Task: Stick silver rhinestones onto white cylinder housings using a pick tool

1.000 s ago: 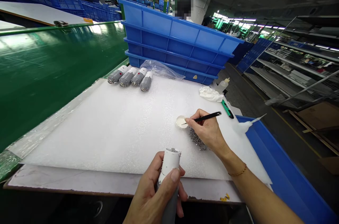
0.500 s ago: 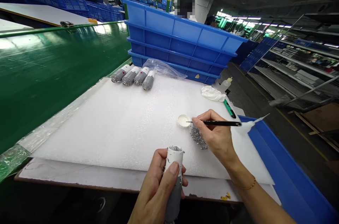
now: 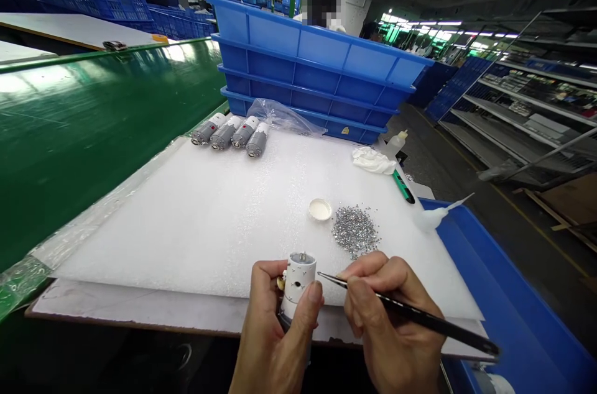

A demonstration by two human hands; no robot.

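At the table (image 3: pixel 140 314), the left hand (image 3: pixel 280 332) wraps a cylinder (image 3: pixel 298 294) and the right hand (image 3: pixel 396 319) pinches a tool (image 3: pixel 433 320), whose tip (image 3: pixel 328 278), if unsteady, could scuff the cylinder.

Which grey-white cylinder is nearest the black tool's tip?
The cylinder in the left hand: its white end is beside the tip of the black tool; four others lie near the blue bins.

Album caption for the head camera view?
Left hand grips a white-topped cylinder; right hand holds a black tool beside it, near a glittering pile.
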